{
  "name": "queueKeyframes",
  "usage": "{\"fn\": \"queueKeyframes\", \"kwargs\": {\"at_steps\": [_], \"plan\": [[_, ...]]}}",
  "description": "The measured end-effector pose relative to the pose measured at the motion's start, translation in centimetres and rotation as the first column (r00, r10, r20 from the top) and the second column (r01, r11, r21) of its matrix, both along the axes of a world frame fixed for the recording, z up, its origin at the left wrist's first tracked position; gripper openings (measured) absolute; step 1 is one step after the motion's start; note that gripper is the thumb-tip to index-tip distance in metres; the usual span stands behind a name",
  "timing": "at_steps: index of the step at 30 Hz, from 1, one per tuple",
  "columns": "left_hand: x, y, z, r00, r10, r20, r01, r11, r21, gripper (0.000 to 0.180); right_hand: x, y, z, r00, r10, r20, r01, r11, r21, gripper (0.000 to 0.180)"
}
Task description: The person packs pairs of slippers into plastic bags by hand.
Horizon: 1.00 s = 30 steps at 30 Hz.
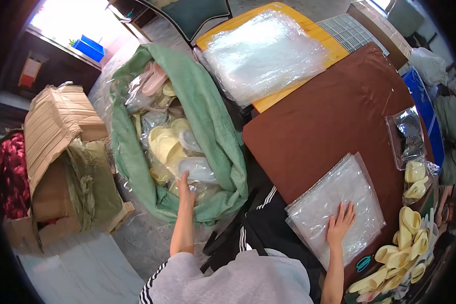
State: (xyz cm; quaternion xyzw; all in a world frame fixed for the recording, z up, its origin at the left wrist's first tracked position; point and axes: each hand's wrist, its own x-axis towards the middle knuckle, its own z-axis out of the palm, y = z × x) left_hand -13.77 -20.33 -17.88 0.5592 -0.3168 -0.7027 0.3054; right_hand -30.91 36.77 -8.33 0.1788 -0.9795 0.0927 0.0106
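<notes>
My left hand (186, 191) reaches over the near rim of a green woven sack (207, 106). Its fingertip is beside a pale, whitish slipper (197, 168) in clear plastic; most of the fingers are hidden, so its grip cannot be made out. Inside the sack lie several bagged slippers, among them yellow slippers (166, 146) and a pink slipper (154, 81). My right hand (342, 223) rests flat, fingers spread, on a stack of clear plastic bags (321, 202) on the brown-covered table (329, 121).
Another pile of clear bags (263, 53) covers a yellow wooden table (276, 101). Loose yellow slippers (397, 256) and teal-handled scissors (363, 264) lie at the right. An open cardboard box (61, 131) stands left of the sack. A chair (192, 20) is at the back.
</notes>
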Motion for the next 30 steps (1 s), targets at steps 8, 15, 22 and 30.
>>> {"fn": "queueKeyframes", "kwargs": {"at_steps": [8,15,22,30], "plan": [[4.1,1.7,15.2,0.967,-0.091,-0.237,0.029,0.968,-0.251,0.049,0.5,0.9,0.0,0.999,-0.024,-0.039,0.023,0.999,-0.039,0.058],[-4.3,8.0,26.7,0.811,-0.314,-0.494,0.182,0.937,-0.297,0.050,0.6,1.5,1.7,0.996,-0.060,0.072,0.076,0.969,-0.234,0.057],[-18.3,20.2,25.6,0.678,-0.485,-0.552,0.472,0.863,-0.180,0.049,-0.4,-2.1,10.2,0.870,0.305,0.387,0.379,0.087,-0.921,0.062],[-29.2,26.5,15.9,0.469,-0.566,-0.678,0.762,0.647,-0.014,0.048,-6.9,-3.5,11.0,0.867,0.224,0.445,0.499,-0.389,-0.775,0.080]]}}
